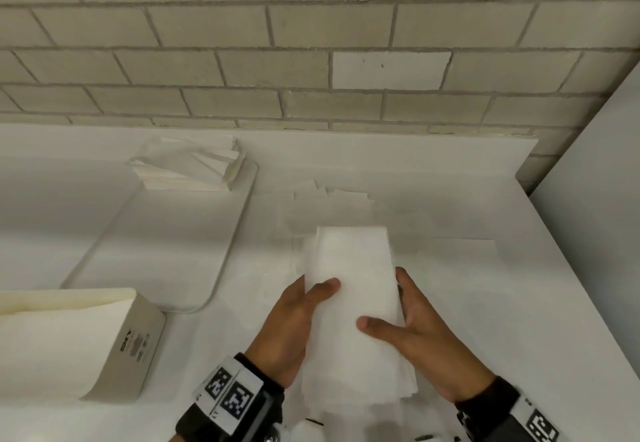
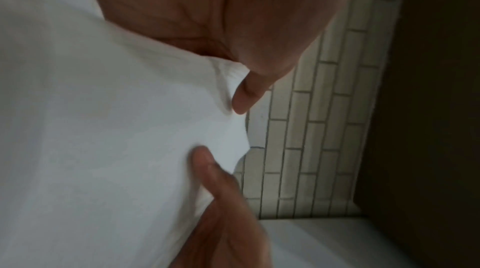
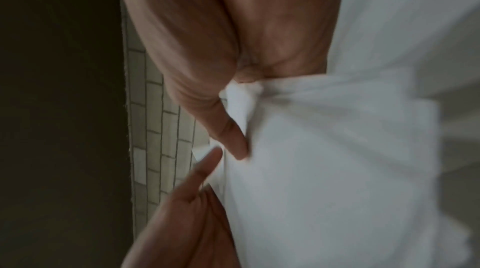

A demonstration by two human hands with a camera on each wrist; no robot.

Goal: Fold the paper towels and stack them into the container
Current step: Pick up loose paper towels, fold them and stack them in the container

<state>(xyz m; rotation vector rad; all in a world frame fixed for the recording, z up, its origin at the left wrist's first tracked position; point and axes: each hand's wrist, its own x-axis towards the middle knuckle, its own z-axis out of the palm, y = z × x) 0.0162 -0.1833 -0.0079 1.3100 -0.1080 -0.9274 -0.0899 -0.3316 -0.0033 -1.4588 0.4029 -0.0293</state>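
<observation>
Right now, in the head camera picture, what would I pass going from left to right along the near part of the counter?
Container → left hand → folded paper towel, gripped by both hands → right hand.

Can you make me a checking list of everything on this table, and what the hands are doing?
Surface: white counter, towels lying on it.
Job's things: folded towel held up; box front left; towel pile on a tray; flat towels behind.
Clutter: nothing seen.
Hands: left hand and right hand both grip the folded towel, thumbs on top.
Cables: nothing seen.
Surroundings: brick wall behind.
</observation>
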